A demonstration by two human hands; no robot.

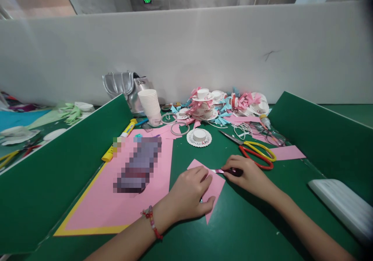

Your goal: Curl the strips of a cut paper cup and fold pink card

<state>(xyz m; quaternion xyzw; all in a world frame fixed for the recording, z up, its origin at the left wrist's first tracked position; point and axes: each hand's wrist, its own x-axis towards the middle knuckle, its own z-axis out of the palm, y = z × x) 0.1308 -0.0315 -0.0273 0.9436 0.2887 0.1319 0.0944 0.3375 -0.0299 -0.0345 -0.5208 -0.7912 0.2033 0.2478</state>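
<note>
A small piece of pink paper (217,185) lies at an angle on the green table in front of me. My left hand (190,191) rests on it, fingers bent a little and thumb apart, pressing it to the table. A small shiny spot shows under that palm, too small to name. Just right of the paper, my right hand (243,173) pinches a small dark-handled blade tool (234,172). Its bright tip points left and reaches the paper's upper right edge; its exact kind is partly hidden by the fingers. Large scissors (256,152) with red and yellow handles lie beyond my right hand.
Pink sheets (96,210) and a blurred-out object (138,165) lie left, beside glue sticks (128,128). A white paper piece (199,136), tape rolls (180,128), stacked paper cups (150,103) and paper crafts (204,107) stand behind. Green dividers (323,136) flank the table; a white object (340,202) sits right.
</note>
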